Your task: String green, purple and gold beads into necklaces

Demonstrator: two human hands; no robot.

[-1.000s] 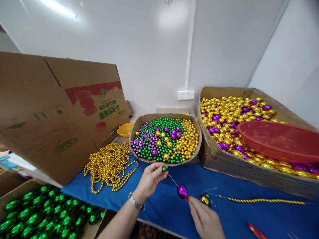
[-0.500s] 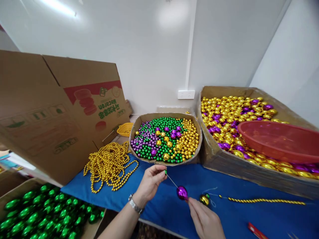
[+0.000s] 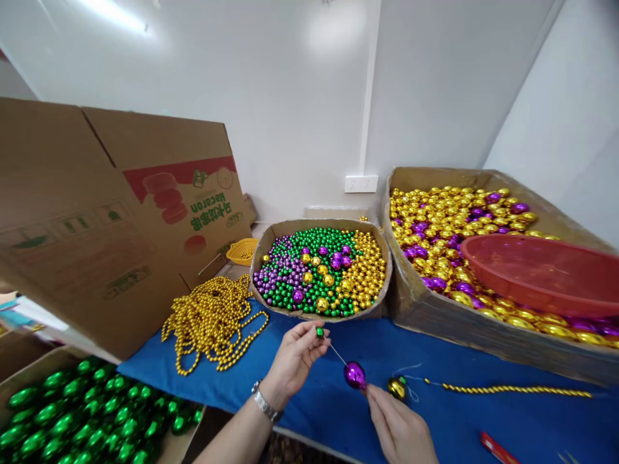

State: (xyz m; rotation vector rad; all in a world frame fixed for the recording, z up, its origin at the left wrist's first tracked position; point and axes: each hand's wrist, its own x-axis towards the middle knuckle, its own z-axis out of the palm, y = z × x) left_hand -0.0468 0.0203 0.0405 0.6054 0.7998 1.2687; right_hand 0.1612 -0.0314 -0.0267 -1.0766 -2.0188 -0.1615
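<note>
Pinches a green bead (image 3: 320, 332) in the left grip (image 3: 291, 359), just before the bead box (image 3: 279, 228). Pinches the near end of a purple ball (image 3: 355, 374) in the right grip (image 3: 399, 422), over the worktop (image 3: 324, 412), left of a gold ball (image 3: 396, 388). Stretches thread (image 3: 337, 352) from left grip to purple ball.

- I count my two hands: left hand (image 3: 293, 361) at 6 o'clock, right hand (image 3: 401, 425) at 5.
- One green bead (image 3: 320, 332) in my left fingers.
- One purple ball (image 3: 355, 374) at my right fingertips.
- Three bead-filled boxes: green-bead box (image 3: 176, 443) at 8, mixed-bead box (image 3: 385, 283) central, gold-and-purple box (image 3: 435, 322) at 3.
- One red basin (image 3: 541, 274) at 3.
- One yellow basket (image 3: 235, 255) at 9.
</note>
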